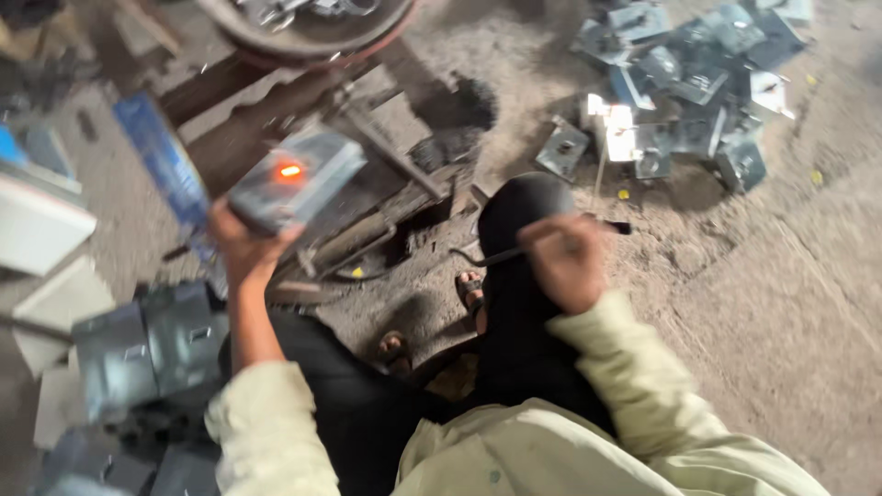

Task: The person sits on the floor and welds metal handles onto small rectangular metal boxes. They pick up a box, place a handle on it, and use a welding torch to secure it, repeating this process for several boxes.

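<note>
So the left hand (241, 246) is raised with its fingers wrapped around the lower edge of a flat square grey metal plate (296, 177), and there's a small orange-red glowing spot on the plate's face. The plate is tilted, sitting just above that hand and right in front of a dark, rusty metal workbench frame (276, 101).

The right hand (567, 260) is closed in a fist around a thin dark metal rod (514, 253) with a hooked end. The rod runs sideways through the fist, hook end poking out toward the left hand, the other end sticking out the far side. It's pretty blurred, so can't tell more about that tool. The right hand hovers over the person's bent knee in black trousers (514, 303).

Past the right hand, up and out on the dusty dirt floor (781, 303), there's a scattered heap of similar square grey metal plates (698, 73). Beside and below the left hand there's a stack of grey metal boxes (152, 344). Between the two hands, lower down, you can see sandalled feet (470, 292). Both arms are in pale cream sleeves (634, 377).
</note>
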